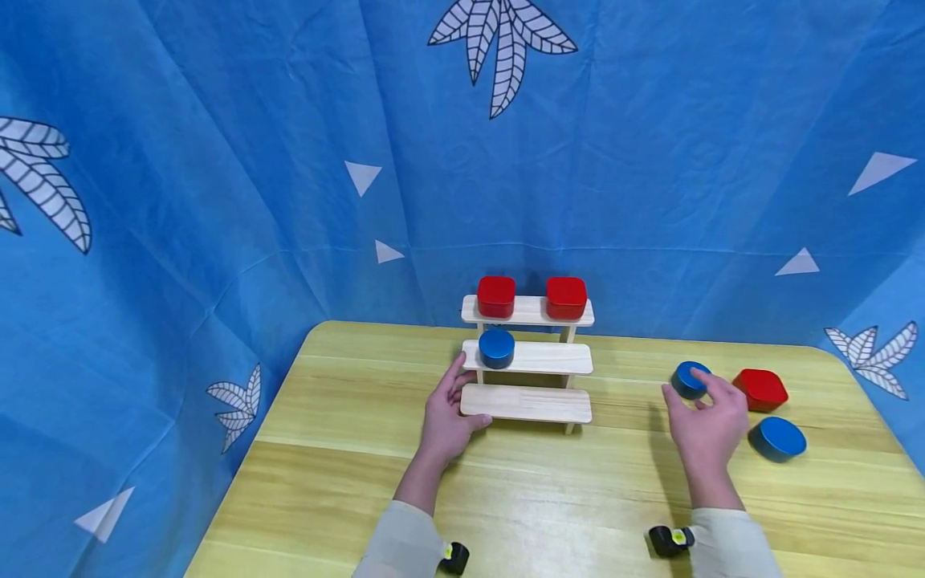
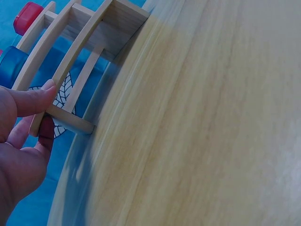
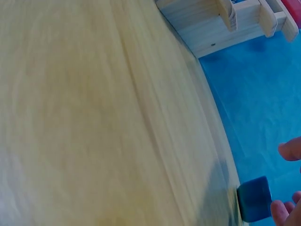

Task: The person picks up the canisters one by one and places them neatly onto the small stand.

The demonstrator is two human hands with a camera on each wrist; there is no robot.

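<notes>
A small three-step wooden shelf (image 1: 535, 403) stands near the back of the table. My left hand (image 1: 442, 421) grips its left end, thumb over the lowest step and fingers beneath, as the left wrist view shows. Two red square boxes (image 1: 496, 298) sit on the top step, and a blue round box (image 1: 496, 348) on the left of the middle one. Over on the right, my right hand (image 1: 708, 419) reaches toward another blue box (image 1: 685, 383), thumb and fingers spread apart beside it. In the right wrist view that blue box (image 3: 254, 200) shows close to the fingertips.
Right of my right hand lie a red box (image 1: 761, 390) and a further blue round box (image 1: 777, 440). A blue curtain (image 1: 650, 160) with leaf prints hangs right behind the wooden table (image 1: 549, 506). Each wrist wears a small black camera (image 1: 666, 542).
</notes>
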